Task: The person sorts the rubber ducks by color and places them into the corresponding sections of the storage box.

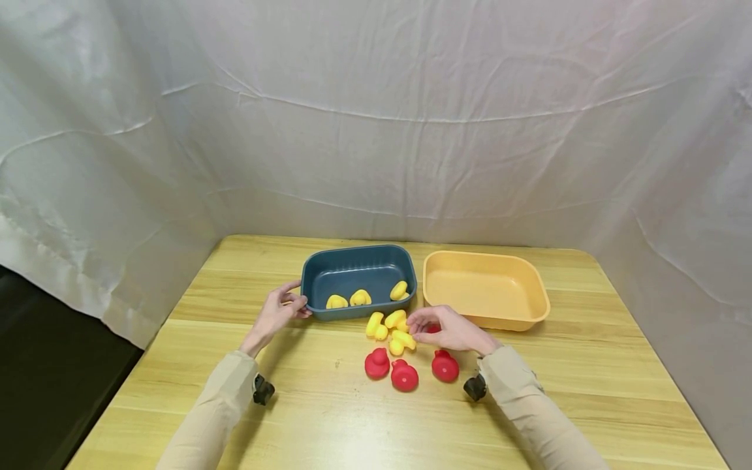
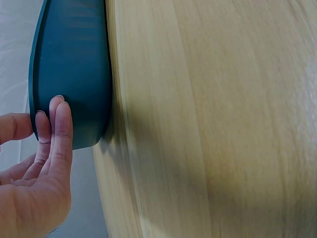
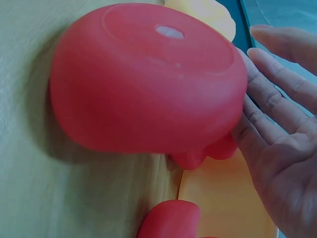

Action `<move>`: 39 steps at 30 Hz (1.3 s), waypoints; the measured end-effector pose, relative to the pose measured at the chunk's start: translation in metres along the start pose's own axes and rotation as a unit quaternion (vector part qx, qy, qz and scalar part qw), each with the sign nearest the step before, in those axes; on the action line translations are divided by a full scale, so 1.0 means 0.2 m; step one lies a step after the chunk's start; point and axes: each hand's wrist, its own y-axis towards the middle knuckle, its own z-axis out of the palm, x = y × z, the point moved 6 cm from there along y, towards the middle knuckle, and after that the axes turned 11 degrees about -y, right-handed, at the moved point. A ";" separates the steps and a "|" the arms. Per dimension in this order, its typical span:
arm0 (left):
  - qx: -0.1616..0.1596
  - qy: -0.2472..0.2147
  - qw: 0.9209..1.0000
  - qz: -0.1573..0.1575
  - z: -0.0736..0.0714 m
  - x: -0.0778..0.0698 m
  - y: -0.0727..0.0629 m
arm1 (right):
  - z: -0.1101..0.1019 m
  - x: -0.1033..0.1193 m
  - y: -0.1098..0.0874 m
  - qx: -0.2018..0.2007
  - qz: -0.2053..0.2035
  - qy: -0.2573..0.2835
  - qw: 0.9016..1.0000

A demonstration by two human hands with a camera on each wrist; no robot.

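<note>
My left hand [image 1: 283, 310] grips the near left corner of the dark blue bin [image 1: 360, 313], with fingers [image 2: 60, 144] along its outer wall and a digit over the rim. Three yellow rubber ducks [image 1: 360, 297] lie inside that bin. In front of it, three more yellow ducks [image 1: 402, 341] lie close together on the table. My right hand [image 1: 449, 328] hovers beside these, fingertips right at the nearest ones, holding nothing. Below the hand lies a red duck [image 1: 445, 366], large and tipped over in the right wrist view [image 3: 148, 84]. Another red duck [image 1: 433, 329] is partly hidden by the right hand.
An orange-yellow bin [image 1: 484, 287] with nothing in it stands right of the blue one. Two red ducks [image 1: 377, 363] lie nearer the front of the wooden table [image 1: 317, 418]. White cloth [image 1: 376, 130] hangs behind and at both sides.
</note>
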 end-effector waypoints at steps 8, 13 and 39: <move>0.001 -0.001 1.000 0.002 0.00 0.00 0.00 | 0.01 -0.01 -0.01 0.008 -0.016 -0.003 1.000; 0.001 0.000 1.000 0.003 0.00 0.00 0.00 | 0.01 -0.01 0.00 0.009 -0.019 0.001 1.000; 0.000 0.002 1.000 0.002 0.00 0.00 0.00 | 0.05 0.01 0.01 0.060 -0.013 -0.020 0.998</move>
